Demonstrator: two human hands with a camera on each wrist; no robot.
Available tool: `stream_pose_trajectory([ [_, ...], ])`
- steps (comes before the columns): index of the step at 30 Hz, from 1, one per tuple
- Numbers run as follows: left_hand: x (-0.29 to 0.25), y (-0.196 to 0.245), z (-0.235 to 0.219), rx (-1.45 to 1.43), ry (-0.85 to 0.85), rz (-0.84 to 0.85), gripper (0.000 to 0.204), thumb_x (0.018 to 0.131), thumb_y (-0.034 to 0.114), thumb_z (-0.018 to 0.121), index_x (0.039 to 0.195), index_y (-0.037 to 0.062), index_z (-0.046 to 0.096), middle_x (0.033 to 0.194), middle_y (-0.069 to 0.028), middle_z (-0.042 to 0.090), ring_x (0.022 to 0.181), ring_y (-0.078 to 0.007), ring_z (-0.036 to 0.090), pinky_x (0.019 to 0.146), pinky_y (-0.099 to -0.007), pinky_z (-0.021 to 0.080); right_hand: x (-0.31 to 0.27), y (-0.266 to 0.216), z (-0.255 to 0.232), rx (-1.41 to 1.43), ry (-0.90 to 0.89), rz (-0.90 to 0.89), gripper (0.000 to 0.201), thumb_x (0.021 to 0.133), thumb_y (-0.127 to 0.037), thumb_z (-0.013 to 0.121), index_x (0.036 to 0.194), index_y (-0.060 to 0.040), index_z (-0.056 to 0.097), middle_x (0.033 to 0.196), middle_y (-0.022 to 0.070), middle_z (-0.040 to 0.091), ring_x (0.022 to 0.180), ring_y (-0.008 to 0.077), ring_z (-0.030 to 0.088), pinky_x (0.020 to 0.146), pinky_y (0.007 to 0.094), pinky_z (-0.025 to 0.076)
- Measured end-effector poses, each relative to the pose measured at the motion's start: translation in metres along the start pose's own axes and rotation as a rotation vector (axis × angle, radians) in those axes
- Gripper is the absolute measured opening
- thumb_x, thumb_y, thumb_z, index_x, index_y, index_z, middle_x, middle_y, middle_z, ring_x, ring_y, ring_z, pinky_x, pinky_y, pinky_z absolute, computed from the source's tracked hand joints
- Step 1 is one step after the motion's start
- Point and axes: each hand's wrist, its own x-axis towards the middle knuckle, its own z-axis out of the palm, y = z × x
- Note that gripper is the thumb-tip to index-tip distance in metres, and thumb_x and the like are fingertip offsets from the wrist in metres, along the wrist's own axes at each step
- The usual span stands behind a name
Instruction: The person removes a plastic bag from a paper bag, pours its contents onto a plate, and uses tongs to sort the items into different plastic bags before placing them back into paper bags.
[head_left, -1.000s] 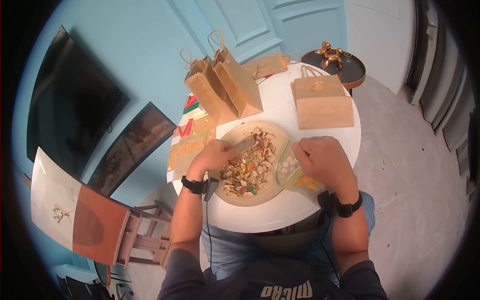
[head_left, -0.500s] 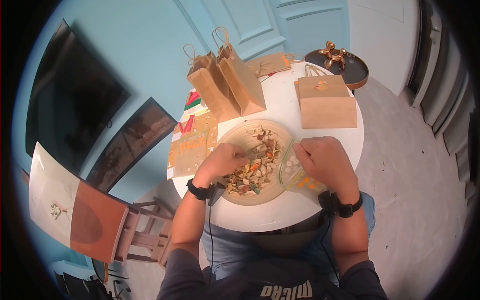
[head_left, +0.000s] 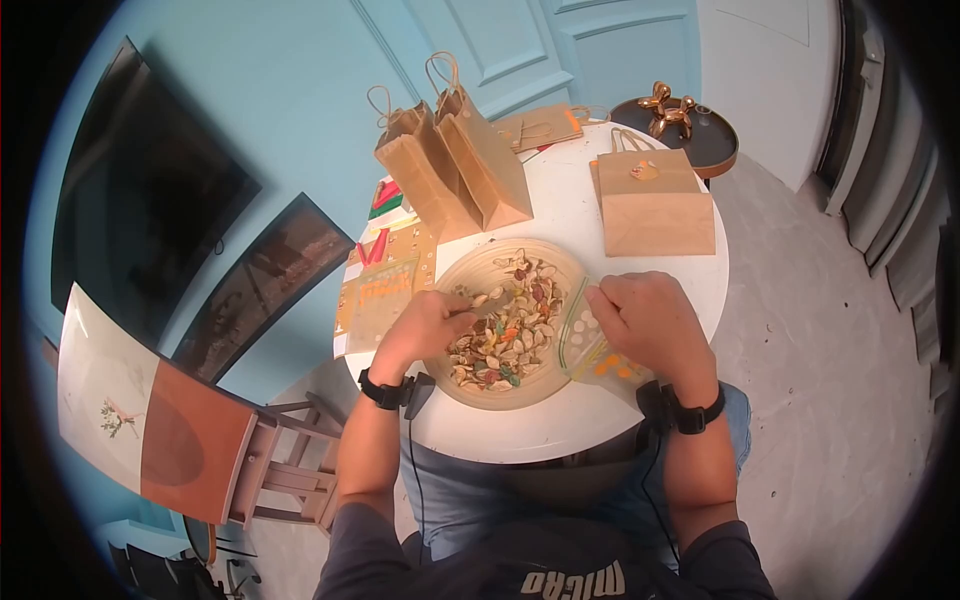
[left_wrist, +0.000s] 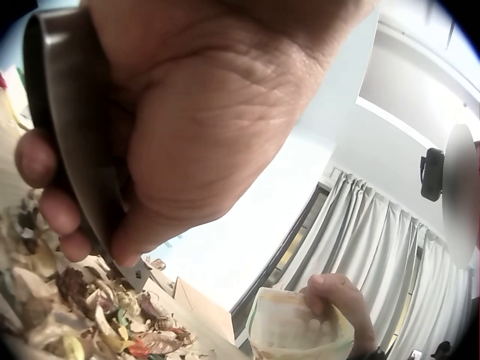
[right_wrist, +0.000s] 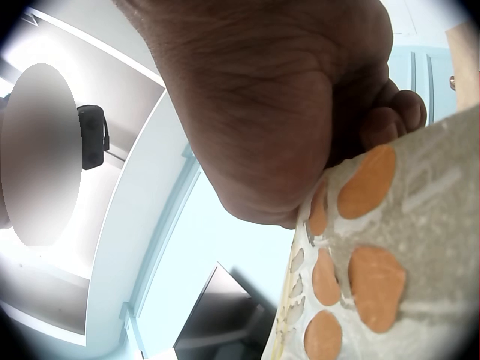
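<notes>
A round wooden bowl (head_left: 500,402) holds dried potpourri-like pieces (head_left: 515,350). Over its left side, my left hand (head_left: 422,325) grips a curved metal tool (left_wrist: 71,112), thumb on one side and fingers on the other in the left wrist view; its tip is down by the dried pieces (left_wrist: 45,300). At the bowl's right edge, my right hand (head_left: 650,320) pinches the upper part of a clear zip bag (head_left: 578,340) with white and orange spots. The bag (right_wrist: 435,202) hangs below the curled fingers in the right wrist view, its mouth facing the bowl; its contents are unclear.
Two upright paper bags (head_left: 455,180) stand behind the bowl, another paper bag (head_left: 655,215) at the right back, and flat ones (head_left: 540,128) farther back. Printed packets (head_left: 380,290) lie left on the white table (head_left: 560,425). A side table (head_left: 715,145) bears a balloon-dog figure.
My left hand moved right and down over the bowl, then back slightly left; some dried pieces beside its fingers have shifted. My right hand and the zip bag have barely moved.
</notes>
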Motion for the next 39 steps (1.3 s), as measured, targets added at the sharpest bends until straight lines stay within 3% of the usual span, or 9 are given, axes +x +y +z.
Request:
stream_pose_trajectory([
  [5,-0.017,0.031,-0.018,0.036,0.054,0.034,0.021,0.104,0.017,0.077,0.101,-0.0034,0.079,0.071,-0.0188,0.065,0.065,-0.0245,0.064,0.067,-0.04,0.051,0.0,0.002,0.001,0.011,0.009,-0.016,0.044,0.11,-0.027,0.064,0.075,-0.0023,0.072,0.071,0.0223,0.069,0.069,0.0444,0.069,0.068,0.0539,0.053],
  [8,-0.028,0.06,-0.022,0.026,0.045,0.13,0.02,0.103,0.017,0.078,0.101,-0.0024,0.08,0.075,-0.0203,0.068,0.07,-0.0317,0.069,0.07,-0.0439,0.053,0.0,0.003,0.001,0.016,0.01,-0.014,0.043,0.11,-0.026,0.064,0.075,-0.0022,0.072,0.072,0.0224,0.069,0.07,0.0445,0.069,0.069,0.0541,0.054],
  [11,-0.036,0.09,-0.007,0.059,0.116,0.4,0.021,0.1,0.019,0.08,0.104,-0.0014,0.08,0.083,-0.0239,0.072,0.079,-0.0423,0.072,0.073,-0.0496,0.055,-0.001,0.003,0.002,0.008,0.021,-0.007,0.042,0.109,-0.026,0.064,0.075,-0.0021,0.072,0.072,0.0225,0.07,0.071,0.0447,0.07,0.07,0.0543,0.054],
  [14,-0.04,0.105,-0.001,0.188,0.082,0.412,0.026,0.098,0.021,0.085,0.108,-0.0029,0.08,0.091,-0.0244,0.075,0.077,-0.0387,0.073,0.071,-0.044,0.056,-0.001,0.003,-0.002,0.001,0.016,0.017,0.042,0.109,-0.026,0.065,0.075,-0.0019,0.072,0.073,0.0227,0.07,0.072,0.0448,0.07,0.071,0.0543,0.055],
  [18,-0.005,0.079,-0.015,0.267,0.064,0.192,0.032,0.099,0.029,0.084,0.11,-0.0013,0.081,0.086,-0.0256,0.074,0.08,-0.0411,0.073,0.074,-0.0475,0.056,-0.003,0.004,-0.007,0.021,0.038,0.023,0.042,0.109,-0.026,0.065,0.076,-0.0018,0.072,0.072,0.023,0.07,0.071,0.0451,0.07,0.071,0.0547,0.055],
  [25,0.084,-0.007,-0.01,0.242,0.104,0.123,0.037,0.106,0.034,0.074,0.111,-0.0023,0.08,0.082,-0.0237,0.073,0.077,-0.0372,0.071,0.076,-0.0464,0.055,-0.005,0.008,-0.008,0.012,0.045,0.018,0.042,0.109,-0.026,0.065,0.075,-0.0023,0.072,0.071,0.0225,0.069,0.07,0.0446,0.07,0.07,0.0547,0.054],
  [31,0.071,-0.015,-0.019,0.183,-0.2,-0.001,0.036,0.108,0.036,0.075,0.115,0.0012,0.082,0.08,-0.0109,0.073,0.076,-0.0216,0.066,0.075,-0.0403,0.054,-0.005,0.01,-0.007,0.001,0.056,0.014,0.042,0.109,-0.026,0.066,0.074,-0.0033,0.072,0.07,0.0217,0.069,0.068,0.0439,0.069,0.069,0.054,0.054],
  [34,0.055,-0.015,-0.023,0.193,-0.278,-0.001,0.037,0.106,0.035,0.078,0.12,0.0018,0.083,0.083,-0.0103,0.076,0.079,-0.0207,0.068,0.076,-0.039,0.055,-0.004,0.008,-0.006,-0.007,0.042,0.012,0.042,0.109,-0.027,0.066,0.074,-0.0033,0.072,0.07,0.0216,0.069,0.068,0.044,0.07,0.069,0.0539,0.055],
  [39,0.037,-0.016,-0.011,0.177,-0.192,0.128,0.035,0.102,0.025,0.082,0.128,0.0018,0.083,0.099,-0.0152,0.083,0.084,-0.0233,0.072,0.082,-0.0387,0.058,-0.003,0.006,-0.004,-0.007,0.04,0.002,0.042,0.109,-0.026,0.066,0.074,-0.0033,0.072,0.07,0.0215,0.069,0.069,0.0437,0.07,0.069,0.0536,0.055],
])
